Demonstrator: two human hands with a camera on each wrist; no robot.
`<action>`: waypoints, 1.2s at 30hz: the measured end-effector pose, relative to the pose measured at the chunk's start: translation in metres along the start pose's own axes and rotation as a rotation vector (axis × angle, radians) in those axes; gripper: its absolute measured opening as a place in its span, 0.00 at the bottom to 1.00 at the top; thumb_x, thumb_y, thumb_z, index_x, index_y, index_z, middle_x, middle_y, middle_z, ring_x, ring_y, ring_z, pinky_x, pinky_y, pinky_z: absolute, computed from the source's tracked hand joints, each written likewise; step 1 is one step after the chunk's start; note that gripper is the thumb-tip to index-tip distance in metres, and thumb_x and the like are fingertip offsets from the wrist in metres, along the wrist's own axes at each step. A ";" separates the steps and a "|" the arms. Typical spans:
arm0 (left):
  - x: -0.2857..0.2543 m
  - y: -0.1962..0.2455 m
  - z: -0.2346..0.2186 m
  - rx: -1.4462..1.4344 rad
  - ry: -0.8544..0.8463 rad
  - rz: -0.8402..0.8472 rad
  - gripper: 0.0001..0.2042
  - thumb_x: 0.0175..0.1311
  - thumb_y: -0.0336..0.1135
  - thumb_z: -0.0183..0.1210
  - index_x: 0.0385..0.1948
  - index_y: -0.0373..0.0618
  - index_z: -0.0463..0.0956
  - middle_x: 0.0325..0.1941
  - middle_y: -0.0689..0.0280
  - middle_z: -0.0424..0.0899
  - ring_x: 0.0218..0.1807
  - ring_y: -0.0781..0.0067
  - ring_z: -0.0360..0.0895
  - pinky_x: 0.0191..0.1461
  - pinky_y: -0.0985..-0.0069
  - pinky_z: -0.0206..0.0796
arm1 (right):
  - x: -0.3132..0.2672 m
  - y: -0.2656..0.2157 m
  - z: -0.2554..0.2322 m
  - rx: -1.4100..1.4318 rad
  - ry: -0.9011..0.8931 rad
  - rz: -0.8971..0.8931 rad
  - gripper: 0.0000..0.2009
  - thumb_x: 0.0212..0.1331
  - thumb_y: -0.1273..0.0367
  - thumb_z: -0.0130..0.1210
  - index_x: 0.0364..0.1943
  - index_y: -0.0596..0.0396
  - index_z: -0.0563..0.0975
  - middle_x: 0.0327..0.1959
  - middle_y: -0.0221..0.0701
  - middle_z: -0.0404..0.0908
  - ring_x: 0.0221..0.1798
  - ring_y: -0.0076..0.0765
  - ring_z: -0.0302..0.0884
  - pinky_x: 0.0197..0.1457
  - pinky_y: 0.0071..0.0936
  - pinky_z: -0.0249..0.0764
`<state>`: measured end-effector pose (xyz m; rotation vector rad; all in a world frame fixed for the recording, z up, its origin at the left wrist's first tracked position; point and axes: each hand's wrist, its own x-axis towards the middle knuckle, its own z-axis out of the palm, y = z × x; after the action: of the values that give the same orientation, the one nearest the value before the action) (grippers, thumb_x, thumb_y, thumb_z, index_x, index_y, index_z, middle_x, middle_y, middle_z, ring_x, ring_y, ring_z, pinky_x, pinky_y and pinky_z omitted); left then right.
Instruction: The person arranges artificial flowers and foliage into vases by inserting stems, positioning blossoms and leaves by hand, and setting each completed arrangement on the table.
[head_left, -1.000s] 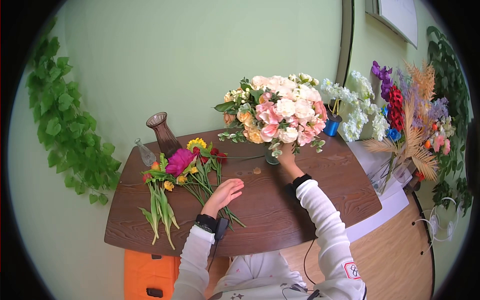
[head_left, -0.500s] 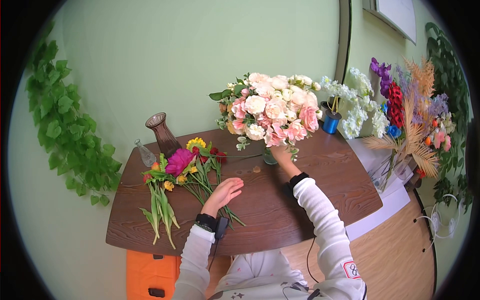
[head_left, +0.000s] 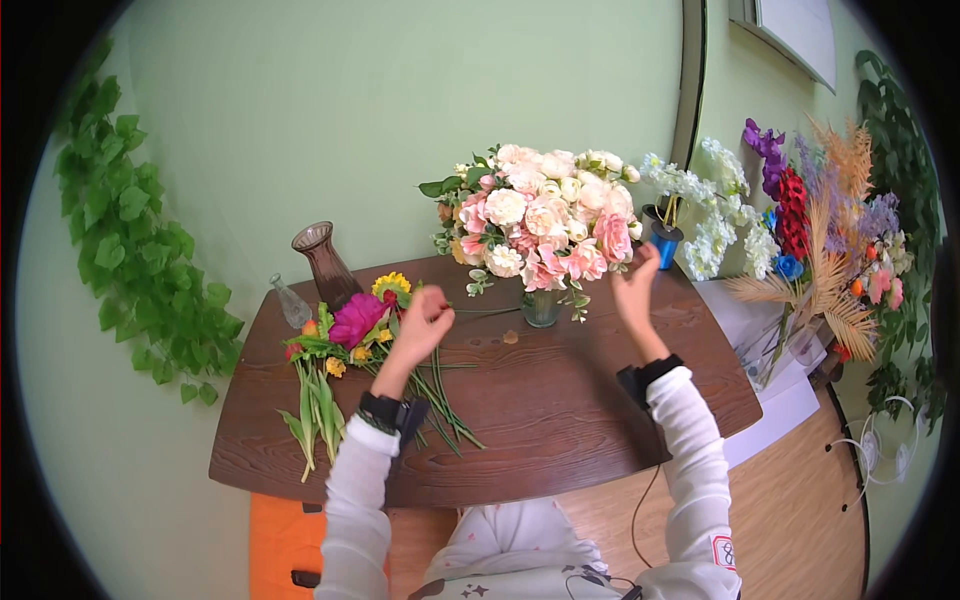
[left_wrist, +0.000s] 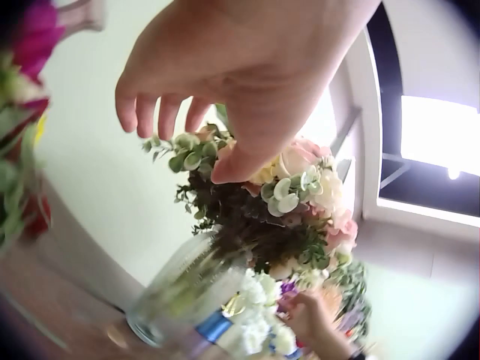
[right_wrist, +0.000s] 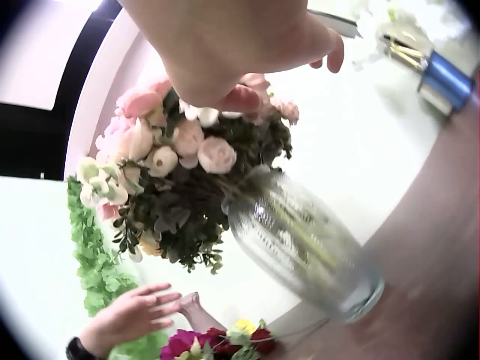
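A full bouquet of pink, cream and peach flowers (head_left: 545, 215) stands in a clear glass vase (head_left: 540, 309) near the back of the table. My right hand (head_left: 636, 295) is raised beside the bouquet's right edge, fingers loosely bent and holding nothing. To the bouquet's left my left hand (head_left: 420, 325) hovers over loose flower stems, with relaxed fingers and nothing in them. In the right wrist view, stems show through the ribbed glass of the vase (right_wrist: 300, 240). Loose flowers lie at the left, among them a magenta bloom (head_left: 358, 320) and a sunflower (head_left: 391, 285).
A purple-brown vase (head_left: 328, 262) and a small clear bottle vase (head_left: 290, 303) stand at the table's back left. A blue spool (head_left: 664, 243) sits at the back right. Beyond the right edge stand other arrangements with dried palm leaves (head_left: 822, 290). Ivy (head_left: 130, 240) hangs at the left.
My right hand has let go at the vase's neck and moved right and up beside the bouquet. The left hand has risen and shifted left. The bouquet turned earlier, bringing more cream blooms forward.
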<state>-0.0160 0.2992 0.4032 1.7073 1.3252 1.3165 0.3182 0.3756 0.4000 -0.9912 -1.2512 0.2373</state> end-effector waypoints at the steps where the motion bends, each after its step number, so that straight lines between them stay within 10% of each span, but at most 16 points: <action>1: 0.009 0.015 -0.006 0.247 0.099 0.149 0.29 0.49 0.37 0.61 0.53 0.43 0.59 0.51 0.55 0.67 0.54 0.60 0.65 0.57 0.67 0.58 | 0.007 -0.018 -0.013 -0.116 -0.012 -0.121 0.38 0.37 0.74 0.56 0.58 0.64 0.51 0.55 0.45 0.55 0.56 0.48 0.56 0.61 0.35 0.53; 4: 0.031 0.063 -0.018 0.753 0.233 0.529 0.41 0.39 0.37 0.65 0.59 0.45 0.51 0.60 0.51 0.55 0.61 0.51 0.55 0.61 0.63 0.51 | 0.029 -0.051 -0.037 -0.316 -0.079 -0.337 0.40 0.33 0.74 0.53 0.59 0.60 0.52 0.57 0.46 0.53 0.58 0.52 0.54 0.63 0.38 0.51; 10: 0.073 0.116 -0.013 0.802 0.032 0.769 0.50 0.30 0.36 0.67 0.62 0.52 0.46 0.66 0.54 0.48 0.66 0.48 0.47 0.64 0.56 0.45 | 0.053 -0.126 -0.046 -0.598 -0.482 -0.739 0.45 0.29 0.65 0.62 0.61 0.48 0.55 0.64 0.45 0.49 0.67 0.53 0.44 0.65 0.45 0.47; 22: 0.109 0.110 -0.009 0.792 -0.118 0.698 0.33 0.37 0.22 0.56 0.54 0.47 0.61 0.44 0.58 0.66 0.49 0.52 0.63 0.52 0.66 0.61 | 0.061 -0.131 -0.025 -0.502 -0.592 -0.785 0.32 0.28 0.70 0.64 0.47 0.46 0.67 0.57 0.36 0.63 0.58 0.50 0.59 0.57 0.40 0.62; 36: 0.102 0.112 -0.023 0.392 -0.086 0.590 0.22 0.46 0.32 0.57 0.48 0.49 0.67 0.53 0.63 0.66 0.57 0.63 0.62 0.56 0.67 0.57 | 0.059 -0.117 -0.046 -0.277 -0.472 -0.695 0.22 0.46 0.68 0.52 0.50 0.54 0.68 0.56 0.41 0.65 0.60 0.47 0.60 0.62 0.38 0.56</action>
<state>0.0016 0.3573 0.5440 2.5363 1.1205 1.3165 0.3382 0.3223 0.5269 -0.6880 -2.0244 -0.2697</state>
